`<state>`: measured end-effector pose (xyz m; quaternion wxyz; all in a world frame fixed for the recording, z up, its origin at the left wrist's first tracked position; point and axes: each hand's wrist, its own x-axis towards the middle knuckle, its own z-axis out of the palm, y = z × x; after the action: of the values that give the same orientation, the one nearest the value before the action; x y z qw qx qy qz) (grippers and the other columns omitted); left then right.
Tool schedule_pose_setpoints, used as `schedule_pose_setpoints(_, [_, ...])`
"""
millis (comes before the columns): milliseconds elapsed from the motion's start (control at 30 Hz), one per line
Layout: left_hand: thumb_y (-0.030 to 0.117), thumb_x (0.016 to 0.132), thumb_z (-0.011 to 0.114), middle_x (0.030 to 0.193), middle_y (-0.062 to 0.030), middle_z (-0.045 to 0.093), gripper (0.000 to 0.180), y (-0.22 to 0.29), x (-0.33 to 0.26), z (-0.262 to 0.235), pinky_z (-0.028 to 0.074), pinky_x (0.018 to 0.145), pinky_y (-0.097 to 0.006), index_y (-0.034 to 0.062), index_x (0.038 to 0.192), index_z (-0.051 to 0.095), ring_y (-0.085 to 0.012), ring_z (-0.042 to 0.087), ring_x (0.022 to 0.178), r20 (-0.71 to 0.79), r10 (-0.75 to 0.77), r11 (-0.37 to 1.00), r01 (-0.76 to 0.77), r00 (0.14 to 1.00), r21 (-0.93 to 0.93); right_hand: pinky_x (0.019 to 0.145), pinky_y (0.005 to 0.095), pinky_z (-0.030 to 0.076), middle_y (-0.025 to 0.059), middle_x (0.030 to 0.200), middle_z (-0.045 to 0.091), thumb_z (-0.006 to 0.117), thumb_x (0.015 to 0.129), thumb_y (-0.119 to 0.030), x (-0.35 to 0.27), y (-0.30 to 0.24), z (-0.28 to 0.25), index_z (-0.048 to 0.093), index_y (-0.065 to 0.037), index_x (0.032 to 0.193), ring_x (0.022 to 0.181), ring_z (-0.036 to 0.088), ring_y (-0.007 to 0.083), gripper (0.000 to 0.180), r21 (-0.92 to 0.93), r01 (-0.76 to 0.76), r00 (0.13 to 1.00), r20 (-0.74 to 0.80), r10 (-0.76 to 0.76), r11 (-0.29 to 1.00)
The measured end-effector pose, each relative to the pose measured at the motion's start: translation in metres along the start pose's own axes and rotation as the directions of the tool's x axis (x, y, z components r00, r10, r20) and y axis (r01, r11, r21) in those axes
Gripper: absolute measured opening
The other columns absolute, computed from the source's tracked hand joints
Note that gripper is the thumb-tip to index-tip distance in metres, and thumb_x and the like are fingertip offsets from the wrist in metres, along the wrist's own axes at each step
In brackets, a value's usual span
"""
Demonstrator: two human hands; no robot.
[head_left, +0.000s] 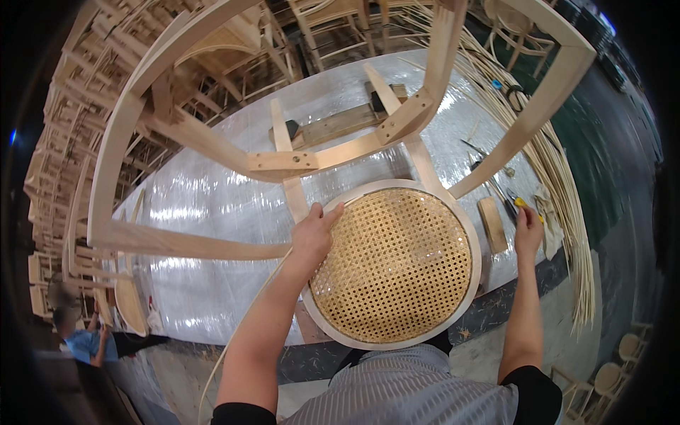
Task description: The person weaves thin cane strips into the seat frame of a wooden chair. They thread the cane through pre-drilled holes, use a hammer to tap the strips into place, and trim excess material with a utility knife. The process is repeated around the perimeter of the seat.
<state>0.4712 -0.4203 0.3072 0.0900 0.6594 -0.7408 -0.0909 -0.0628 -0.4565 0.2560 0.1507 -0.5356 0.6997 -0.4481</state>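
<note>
A wooden chair lies tipped back on the table, its round woven cane seat [397, 265] towards me and its pale frame [340, 152] beyond. My left hand [312, 237] is at the seat's left edge, index finger stretched along the rim. Its other fingers close on a thin rattan strip [244, 308], which trails down past my left forearm. To the right of the seat, my right hand [529, 230] has its fingers closed at a yellow-handled tool [520, 202], whose kind is partly hidden. A wooden block [492, 225] lies between that hand and the seat.
Long rattan strips [559, 191] lie bundled along the table's right side. Several slim tools [499, 191] and a pale cloth [551, 227] lie nearby. A wooden bar [340, 126] crosses beneath the chair. Stacked chair frames [78, 142] fill the far left; another person [88, 340] works lower left.
</note>
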Motion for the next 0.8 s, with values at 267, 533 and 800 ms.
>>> schedule_pose_setpoints(267, [0.004,0.091,0.06,0.104,-0.0102,0.055,0.065,-0.006,-0.014,-0.017,0.057,0.073,-0.044,0.0282,0.151,0.059,-0.0309,0.066,0.084,0.066,-0.038,0.996,0.032,0.997,0.086,0.1,0.0513,0.048,0.0217,0.114,0.068,0.077,0.09,-0.019,0.008,0.054,0.021,0.068,-0.002,0.126,0.114,0.062,0.0413,0.04,-0.532,0.173,0.964,0.263,-0.033,0.829])
schedule_pose_setpoints(533, [0.0,0.088,0.059,0.116,-0.0101,0.057,0.074,-0.005,-0.001,-0.017,0.061,0.075,-0.045,0.0289,0.156,0.052,-0.0332,0.072,0.087,0.183,0.014,0.992,-0.036,0.983,0.121,0.088,0.0507,0.053,0.0263,0.103,0.071,0.071,0.088,-0.014,0.044,0.052,0.006,0.063,0.0,0.123,0.098,0.07,0.0429,0.039,-0.488,0.276,0.908,0.414,-0.058,0.828])
schedule_pose_setpoints(800, [-0.003,0.081,0.064,0.105,-0.009,0.056,0.08,-0.01,-0.008,-0.015,0.059,0.073,-0.046,0.0258,0.155,0.053,-0.0336,0.067,0.082,0.08,0.083,0.994,-0.088,0.993,0.058,0.076,0.0406,0.051,0.0152,0.087,0.069,0.06,0.086,-0.011,0.048,0.039,0.0,0.066,0.002,0.103,0.08,0.066,0.0297,0.022,-0.294,0.009,0.926,0.364,0.103,0.956])
